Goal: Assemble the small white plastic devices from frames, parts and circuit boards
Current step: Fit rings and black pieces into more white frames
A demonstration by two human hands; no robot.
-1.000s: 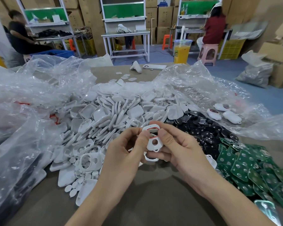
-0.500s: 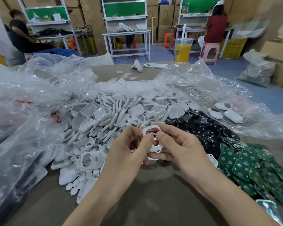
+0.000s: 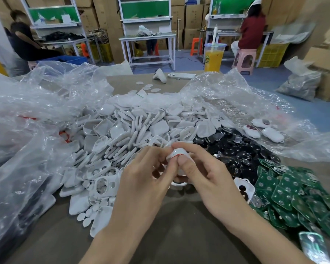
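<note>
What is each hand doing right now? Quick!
Left hand: closed, pinching the white frame.
Right hand: closed on the same frame, thumb pressing its front.

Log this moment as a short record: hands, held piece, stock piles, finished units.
hands: left hand and right hand both pinch one piece
held piece: white frame with red strip showing
ahead, left: heap of white parts
right of hands: black parts
near right: green circuit boards
far right: three finished devices on plastic sheet
</note>
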